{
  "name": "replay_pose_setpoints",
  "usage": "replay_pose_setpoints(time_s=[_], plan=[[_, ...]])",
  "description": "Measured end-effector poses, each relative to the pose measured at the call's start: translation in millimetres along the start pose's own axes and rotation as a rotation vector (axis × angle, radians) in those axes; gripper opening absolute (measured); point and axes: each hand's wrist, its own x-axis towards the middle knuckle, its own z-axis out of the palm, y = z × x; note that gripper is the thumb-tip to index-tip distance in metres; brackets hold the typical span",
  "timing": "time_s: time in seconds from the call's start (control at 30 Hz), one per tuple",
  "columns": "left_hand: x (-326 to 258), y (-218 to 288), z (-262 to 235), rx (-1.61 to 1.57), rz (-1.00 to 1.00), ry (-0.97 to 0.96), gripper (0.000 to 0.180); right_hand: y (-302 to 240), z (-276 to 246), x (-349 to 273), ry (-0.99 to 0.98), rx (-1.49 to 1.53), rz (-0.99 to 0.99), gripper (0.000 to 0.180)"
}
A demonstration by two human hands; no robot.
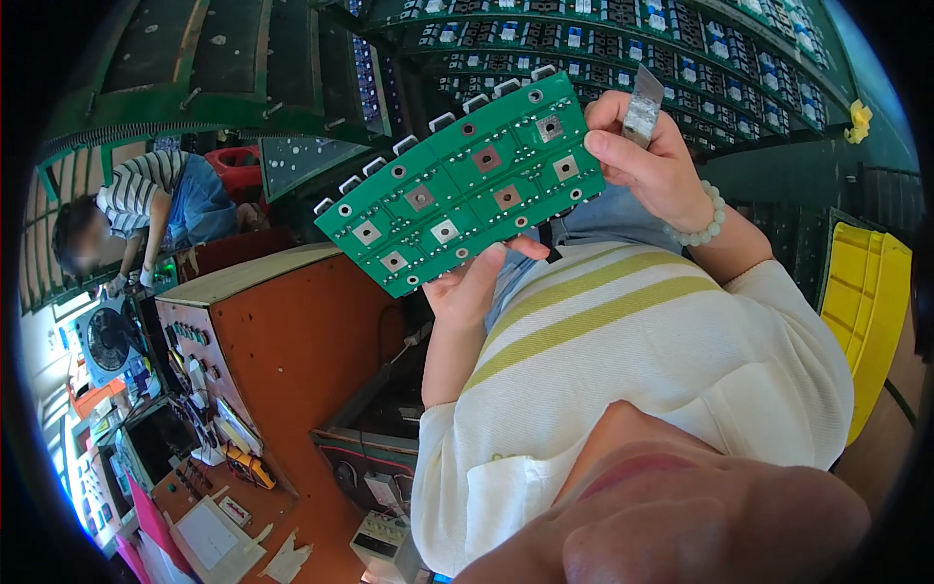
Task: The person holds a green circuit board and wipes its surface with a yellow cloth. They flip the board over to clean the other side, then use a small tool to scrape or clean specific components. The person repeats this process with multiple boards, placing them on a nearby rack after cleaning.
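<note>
The left hand is cupped under the lower edge of a long green rectangular circuit board, fingertips curled up against its near rim, so the board rests in a loose, half-closed grasp rather than a pinch. The right hand closes on the board's far end, thumb laid across the green face, and the same hand has its fingers clamped round a small flat grey metal strip that sticks up above the knuckles. A bracelet of pale round beads circles that wrist. The board is held up in the air in front of the chest, tilted, its face carrying two rows of square silver-and-brown pads and small round holes, with a line of white tabs along its upper edge. Below it are the cream knitted sleeves and the yellow-green striped front of the person's top. Behind the board, green racks hold rows of small blue-and-white parts. A bright yellow plastic crate stands at the right. To the left is an orange-brown wooden cabinet with a pale top, its side panel set with switches; white paper labels lie on the low bench beneath it. Further left, another person in a striped shirt bends over a workstation.
</note>
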Motion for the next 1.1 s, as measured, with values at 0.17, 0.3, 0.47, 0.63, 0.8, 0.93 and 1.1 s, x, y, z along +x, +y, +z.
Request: replay_pose_setpoints(time_s=[0.17, 0.3, 0.47, 0.63, 0.8, 0.93, 1.1], plan=[[6.2, 2.1, 2.7, 0.079, 0.045, -0.053, 0.045, 4.6, -2.4, 1.4, 0.012, -0.005, -0.038, 0.007], [9.6, 2.1, -9.0, 0.231, 0.094, -0.131, 0.046, -2.1, 1.7, 1.7, 0.062, -0.054, -0.065, 0.012], [11.1, 0.1, -7.1, 0.211, 0.092, -0.085, 0.046, -7.5, 3.9, 5.2, 0.071, -0.088, -0.113, 0.014], [20.6, -9.5, -8.5, 0.032, 0.078, 0.118, 0.058, 2.6, -7.2, 11.0, -0.021, -0.156, -0.346, 0.012], [36.8, -17.9, 4.3, -0.049, -0.009, 0.189, 0.108, 12.5, -10.6, 16.7, -0.065, -0.41, -0.645, 0.018], [43.1, -8.6, -0.5, -0.124, 0.002, 0.09, 0.118, 6.1, -17.3, 17.7, -0.134, -0.511, -0.728, 0.02], [46.8, -8.1, -11.2, -0.259, 0.114, -0.082, 0.108, 7.7, -15.5, 14.9, -0.117, -0.45, -0.685, 0.021]])
